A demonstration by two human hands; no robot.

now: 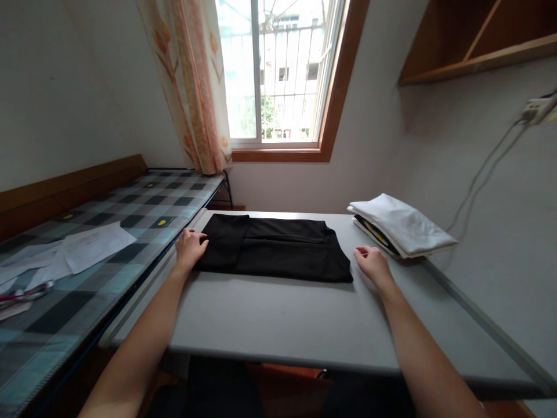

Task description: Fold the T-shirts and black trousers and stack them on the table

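A black garment (282, 247), folded into a long flat strip, lies across the white table (278, 325). Its left end is doubled over into a panel, and a lengthwise fold line runs along the rest. At that left end is my left hand (190, 248), its thumb and forefinger slightly apart at the fabric's edge. Just beyond the garment's slanted right end, my right hand (372, 264) rests near the tabletop with loosely curled fingers, apart from the cloth. I see nothing in it. Behind the right hand sits a stack of folded white clothes (400, 223), with a black and yellow piece between the layers.
On the left, a bed with a checked cover (104, 244) runs alongside the table. Papers (82, 252) are scattered on it. A curtain (191, 87) hangs by the barred window (287, 81). Cables (491, 151) drop from a wall socket at right, below a wooden shelf (478, 61).
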